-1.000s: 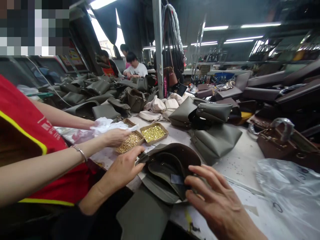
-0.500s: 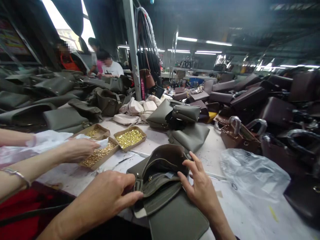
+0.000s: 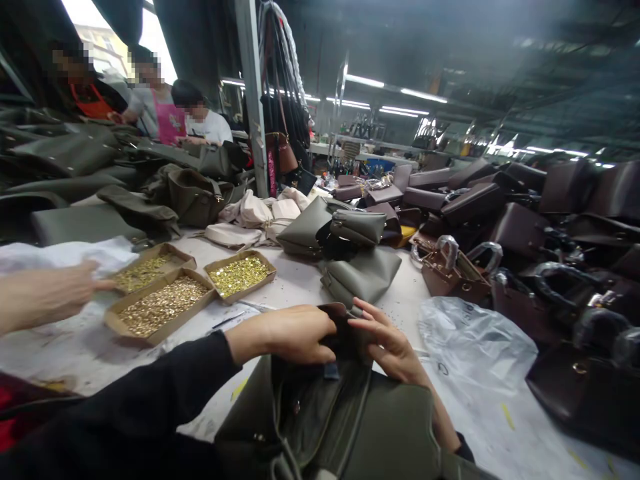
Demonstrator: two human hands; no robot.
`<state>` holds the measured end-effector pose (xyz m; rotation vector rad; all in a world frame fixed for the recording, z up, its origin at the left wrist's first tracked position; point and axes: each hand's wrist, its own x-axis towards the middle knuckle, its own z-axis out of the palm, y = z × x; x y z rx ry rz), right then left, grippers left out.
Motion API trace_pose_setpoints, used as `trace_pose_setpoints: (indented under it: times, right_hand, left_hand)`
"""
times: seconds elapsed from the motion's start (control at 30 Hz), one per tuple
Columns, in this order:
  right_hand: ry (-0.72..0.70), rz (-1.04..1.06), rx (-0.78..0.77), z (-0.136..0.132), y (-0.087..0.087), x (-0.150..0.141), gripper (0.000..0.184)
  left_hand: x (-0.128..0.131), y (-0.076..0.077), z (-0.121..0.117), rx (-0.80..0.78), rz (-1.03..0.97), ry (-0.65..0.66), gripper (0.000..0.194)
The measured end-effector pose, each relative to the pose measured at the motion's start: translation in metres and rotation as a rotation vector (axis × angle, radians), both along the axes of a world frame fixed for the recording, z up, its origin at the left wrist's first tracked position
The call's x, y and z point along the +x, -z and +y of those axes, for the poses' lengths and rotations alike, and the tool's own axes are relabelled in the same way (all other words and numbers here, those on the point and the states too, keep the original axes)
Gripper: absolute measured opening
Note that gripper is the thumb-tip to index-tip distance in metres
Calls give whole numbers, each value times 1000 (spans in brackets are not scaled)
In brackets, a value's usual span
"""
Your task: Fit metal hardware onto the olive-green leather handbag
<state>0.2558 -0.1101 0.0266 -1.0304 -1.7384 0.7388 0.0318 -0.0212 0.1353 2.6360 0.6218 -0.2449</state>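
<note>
An olive-green handbag (image 3: 400,420) lies in front of me with its flap folded out to the right and its dark lining showing. My left hand (image 3: 293,333) reaches across the mouth of the bag, fingers curled at the far end of the rim, the tips partly hidden inside. At that same end, my right hand (image 3: 395,347) holds the edge from the right, its fingertips close to those of the left. A small dark tag (image 3: 331,371) shows on the lining beneath my left thumb.
Cardboard trays of gold hardware (image 3: 163,303) stand at left, beside a co-worker's hand (image 3: 55,293) and white cloth (image 3: 75,257). Olive bags (image 3: 363,273) lie ahead. Clear plastic (image 3: 475,347) and dark brown bags (image 3: 565,380) are at right. Several people sit or stand beyond.
My left hand has moved from the near left edge to the bag's far end, beside my right hand. The bag has turned and come nearer. The co-worker's hand has drawn left from the trays.
</note>
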Motion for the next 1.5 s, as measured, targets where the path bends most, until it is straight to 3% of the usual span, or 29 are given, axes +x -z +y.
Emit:
trace_pose_setpoints:
  times: [0.2, 0.4, 0.53, 0.6, 0.73, 0.9, 1.23, 1.5]
  right_hand:
    - [9, 168, -49, 20, 5, -6, 47]
    - [184, 206, 10, 25, 14, -22, 41]
    - [331, 260, 38, 27, 18, -23, 48]
    - [372, 289, 15, 27, 20, -22, 41]
    - [264, 312, -72, 26, 18, -23, 12]
    - [183, 237, -151, 27, 7, -25, 18]
    - [107, -64, -235, 21, -6, -22, 26]
    - [-3, -333, -266, 46, -32, -31, 25]
  left_hand:
    - [37, 37, 4, -29, 46, -98, 37]
    - [24, 63, 13, -118, -16, -133, 44]
    - [7, 59, 13, -257, -144, -149, 30]
    - [-2, 51, 7, -283, -224, -166, 27]
    - [-13, 39, -2, -265, -320, -221, 24]
    - [-18, 44, -5, -251, -308, -346, 29]
    - [-30, 47, -25, 70, -366, -488, 28]
    - [-45, 52, -24, -48, -404, -617, 22]
